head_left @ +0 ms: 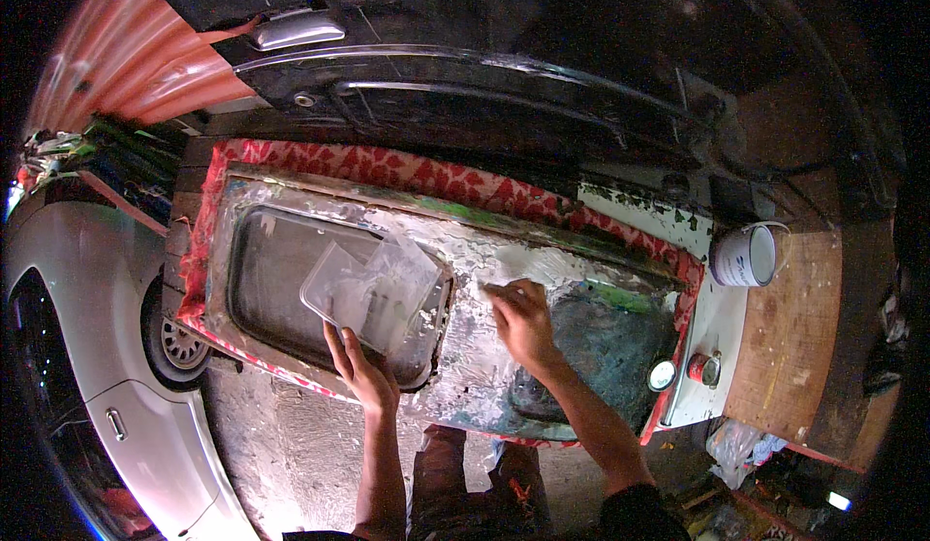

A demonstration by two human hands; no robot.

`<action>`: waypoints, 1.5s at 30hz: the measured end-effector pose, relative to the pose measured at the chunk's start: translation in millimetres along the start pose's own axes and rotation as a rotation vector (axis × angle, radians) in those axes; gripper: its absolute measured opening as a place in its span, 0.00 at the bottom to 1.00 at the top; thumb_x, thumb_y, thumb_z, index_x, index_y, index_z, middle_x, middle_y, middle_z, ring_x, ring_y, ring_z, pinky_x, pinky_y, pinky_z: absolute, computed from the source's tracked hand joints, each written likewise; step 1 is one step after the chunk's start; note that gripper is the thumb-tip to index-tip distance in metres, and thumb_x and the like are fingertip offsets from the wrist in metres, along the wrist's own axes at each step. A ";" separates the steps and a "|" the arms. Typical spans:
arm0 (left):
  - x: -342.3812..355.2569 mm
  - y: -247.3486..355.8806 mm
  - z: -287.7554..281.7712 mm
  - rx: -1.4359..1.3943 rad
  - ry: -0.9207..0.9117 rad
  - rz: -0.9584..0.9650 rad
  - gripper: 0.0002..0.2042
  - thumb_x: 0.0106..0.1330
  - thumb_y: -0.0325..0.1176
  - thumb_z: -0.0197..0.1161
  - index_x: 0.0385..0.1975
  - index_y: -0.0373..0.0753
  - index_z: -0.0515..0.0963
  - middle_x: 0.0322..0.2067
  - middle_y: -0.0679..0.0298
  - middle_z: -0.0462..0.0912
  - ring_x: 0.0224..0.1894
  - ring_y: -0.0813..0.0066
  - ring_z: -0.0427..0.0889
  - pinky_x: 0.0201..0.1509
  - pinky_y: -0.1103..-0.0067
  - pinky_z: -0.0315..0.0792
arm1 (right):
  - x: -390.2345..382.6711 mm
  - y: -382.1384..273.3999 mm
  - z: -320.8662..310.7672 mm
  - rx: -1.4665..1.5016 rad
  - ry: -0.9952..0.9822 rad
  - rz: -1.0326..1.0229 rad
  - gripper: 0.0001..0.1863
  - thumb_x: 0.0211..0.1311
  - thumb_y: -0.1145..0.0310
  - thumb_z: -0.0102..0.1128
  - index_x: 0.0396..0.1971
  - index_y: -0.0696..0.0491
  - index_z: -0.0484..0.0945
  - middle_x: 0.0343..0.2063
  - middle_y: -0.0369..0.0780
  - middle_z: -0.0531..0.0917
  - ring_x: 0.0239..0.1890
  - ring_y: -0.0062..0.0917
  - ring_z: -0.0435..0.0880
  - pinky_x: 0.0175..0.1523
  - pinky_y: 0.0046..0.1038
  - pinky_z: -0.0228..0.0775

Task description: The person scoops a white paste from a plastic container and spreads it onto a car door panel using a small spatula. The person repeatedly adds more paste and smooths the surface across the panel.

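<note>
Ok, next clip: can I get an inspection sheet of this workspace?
Surface: patterned red cloth over a bench, under the work.
Job's things: car door panel lying flat, smeared with pale filler; clear plastic sheet carrying filler.
Clutter: white tin on its side, small red tin, round lid at the right end.
Grippers: left hand holds the plastic sheet; right hand presses flat on the panel, what is under its fingers cannot be told.
Cables: nothing seen.
Surroundings: silver car on the left, dark car body ahead, wooden board on the right.
</note>
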State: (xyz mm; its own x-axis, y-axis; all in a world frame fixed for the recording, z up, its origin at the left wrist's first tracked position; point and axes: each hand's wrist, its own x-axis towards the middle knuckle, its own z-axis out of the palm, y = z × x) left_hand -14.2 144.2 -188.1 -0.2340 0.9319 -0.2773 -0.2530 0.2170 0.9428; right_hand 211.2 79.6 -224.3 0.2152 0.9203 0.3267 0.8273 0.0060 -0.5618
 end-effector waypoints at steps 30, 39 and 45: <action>-1.6 13.3 -7.8 -0.064 -0.046 0.070 0.28 0.77 0.40 0.49 0.73 0.39 0.53 0.72 0.58 0.57 0.71 0.64 0.58 0.73 0.68 0.52 | -24.8 -22.4 13.0 0.107 -0.021 -0.113 0.18 0.51 0.80 0.66 0.45 0.51 0.83 0.40 0.37 0.86 0.42 0.33 0.80 0.49 0.35 0.74; -29.1 66.7 -2.6 -0.123 -0.142 0.181 0.26 0.78 0.38 0.48 0.73 0.40 0.54 0.69 0.58 0.61 0.67 0.64 0.65 0.68 0.68 0.63 | -8.9 -78.6 -79.7 0.390 0.220 0.303 0.10 0.60 0.74 0.69 0.40 0.58 0.82 0.32 0.37 0.86 0.35 0.16 0.83 0.40 0.20 0.74; -74.0 95.5 5.8 -0.329 -0.309 0.030 0.27 0.78 0.41 0.46 0.74 0.44 0.51 0.68 0.58 0.62 0.66 0.63 0.67 0.63 0.68 0.69 | -11.4 -124.5 -156.7 1.039 0.230 0.507 0.12 0.60 0.79 0.66 0.43 0.59 0.78 0.34 0.35 0.83 0.38 0.15 0.81 0.46 0.18 0.72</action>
State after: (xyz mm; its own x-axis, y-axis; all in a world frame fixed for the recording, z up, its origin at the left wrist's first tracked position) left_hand -15.6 97.7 -76.5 0.0329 0.9902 -0.1354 -0.5469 0.1312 0.8268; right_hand 187.1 7.1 -39.0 0.5744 0.8175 -0.0419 -0.1765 0.0737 -0.9815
